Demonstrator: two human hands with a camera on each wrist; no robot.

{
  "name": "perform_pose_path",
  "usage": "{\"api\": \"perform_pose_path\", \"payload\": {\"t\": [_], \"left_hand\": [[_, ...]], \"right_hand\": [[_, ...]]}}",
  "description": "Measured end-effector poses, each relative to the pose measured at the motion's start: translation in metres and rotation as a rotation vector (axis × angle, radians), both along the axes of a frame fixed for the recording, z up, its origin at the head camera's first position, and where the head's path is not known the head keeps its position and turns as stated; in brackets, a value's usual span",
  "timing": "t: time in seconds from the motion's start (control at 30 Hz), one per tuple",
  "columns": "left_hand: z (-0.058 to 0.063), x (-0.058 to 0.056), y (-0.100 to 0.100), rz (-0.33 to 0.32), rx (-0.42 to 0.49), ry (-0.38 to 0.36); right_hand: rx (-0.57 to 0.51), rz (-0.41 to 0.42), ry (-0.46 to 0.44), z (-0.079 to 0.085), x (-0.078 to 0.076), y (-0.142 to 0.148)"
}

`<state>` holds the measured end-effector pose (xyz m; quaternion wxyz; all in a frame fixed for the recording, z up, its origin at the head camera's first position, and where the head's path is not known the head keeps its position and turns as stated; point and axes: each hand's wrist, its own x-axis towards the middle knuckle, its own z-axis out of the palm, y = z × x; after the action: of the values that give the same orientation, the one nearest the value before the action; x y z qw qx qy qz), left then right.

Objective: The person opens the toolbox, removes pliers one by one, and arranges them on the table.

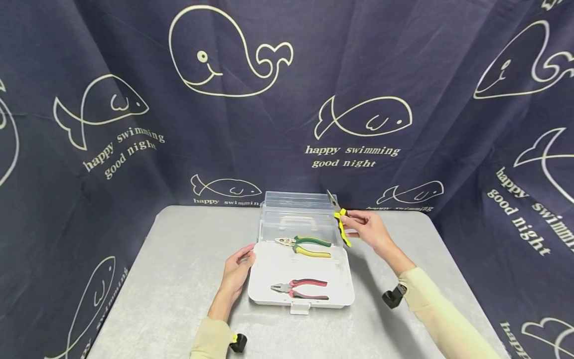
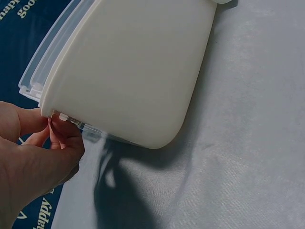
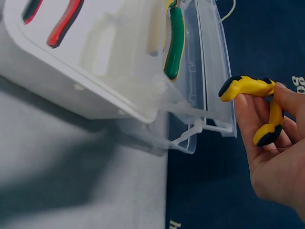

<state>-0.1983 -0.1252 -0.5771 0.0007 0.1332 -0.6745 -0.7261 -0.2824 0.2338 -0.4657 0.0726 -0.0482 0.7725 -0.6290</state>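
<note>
My right hand [image 1: 369, 229] holds yellow-and-black pliers [image 3: 250, 87] by the handles, up beside the right back corner of a white box [image 1: 255, 284]. Their narrow pointed jaws point up and away in the head view. My left hand [image 1: 236, 271] pinches the box rim at its left back corner between thumb and fingers, as the left wrist view shows. At the back of the box are green-and-yellow pliers [image 1: 312, 241]. Red-and-black pliers [image 1: 309, 282] lie near its front edge. The clear lid [image 1: 273, 217] stands swung back behind the box.
A white latch [image 1: 299, 309] hangs at the box's front edge. Grey table surface [image 1: 170, 299] extends on both sides. Behind and around the table hangs a dark blue curtain [image 1: 287, 134] with whale and fish drawings, close to the lid.
</note>
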Motion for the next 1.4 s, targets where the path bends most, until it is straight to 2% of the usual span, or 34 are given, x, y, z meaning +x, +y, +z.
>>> {"api": "perform_pose_path", "payload": {"t": [0.23,0.67,1.03,1.4], "left_hand": [[-0.001,-0.001,0.000,-0.004,-0.004,0.013],[0.001,0.000,-0.001,-0.009,-0.007,0.015],[0.000,-0.001,-0.001,-0.001,-0.008,0.014],[-0.001,0.000,0.000,-0.010,0.009,0.013]], "right_hand": [[-0.060,-0.058,-0.034,-0.010,0.015,0.025],[-0.218,-0.213,-0.142,-0.043,0.036,0.067],[-0.163,-0.254,-0.204,-0.082,0.051,0.069],[-0.026,-0.267,-0.259,-0.110,0.065,0.057]]}}
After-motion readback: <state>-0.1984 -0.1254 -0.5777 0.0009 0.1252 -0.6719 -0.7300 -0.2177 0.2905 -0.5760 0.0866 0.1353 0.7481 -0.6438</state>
